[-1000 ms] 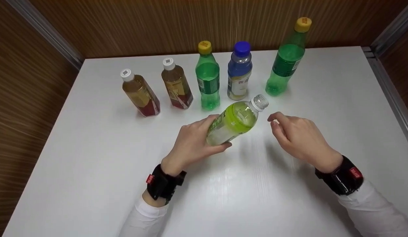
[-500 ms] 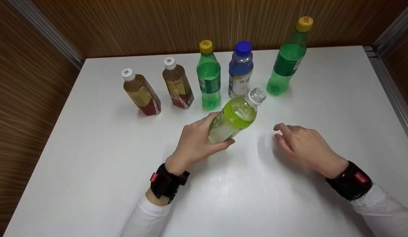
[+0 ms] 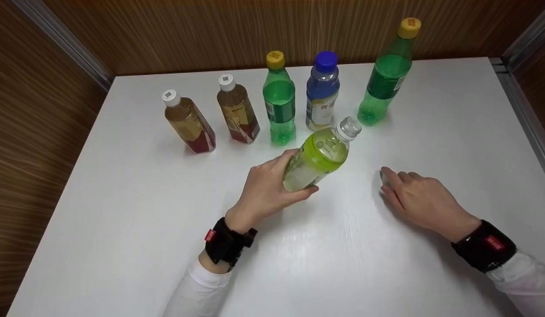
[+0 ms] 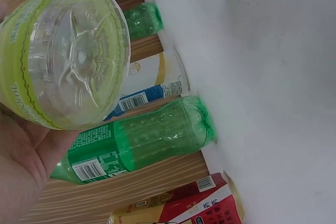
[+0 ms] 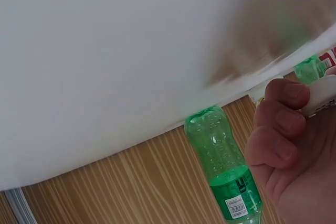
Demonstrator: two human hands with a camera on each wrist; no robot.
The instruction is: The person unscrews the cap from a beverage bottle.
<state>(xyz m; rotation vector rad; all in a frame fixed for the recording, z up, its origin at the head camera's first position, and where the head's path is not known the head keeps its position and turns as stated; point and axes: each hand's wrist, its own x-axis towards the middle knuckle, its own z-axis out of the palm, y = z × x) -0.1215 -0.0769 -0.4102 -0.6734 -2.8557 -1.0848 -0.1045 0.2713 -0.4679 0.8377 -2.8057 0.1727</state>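
Note:
My left hand [image 3: 264, 190] grips a clear bottle with a lime-green label [image 3: 320, 157]. The bottle is tilted, its uncapped mouth pointing up and to the right, and its ribbed base fills the upper left of the left wrist view. To the right, low over the white table, my right hand [image 3: 424, 201] pinches a white bottle cap [image 5: 322, 96]; in the head view the fingers mostly hide this cap. Behind the tilted bottle stand a blue-capped bottle [image 3: 323, 94] and a green bottle with a yellow cap [image 3: 279, 103].
Two brown tea bottles with white caps, one at the left [image 3: 191, 125] and another beside it [image 3: 238, 114], stand in the same row. A taller green bottle [image 3: 385, 83] stands at the back right. Wood-grain panels [image 3: 211, 35] border the white table [image 3: 123, 220].
My right hand has moved right and toward me, away from the bottle mouth, with the cap in its fingers. The left hand and its bottle have shifted slightly.

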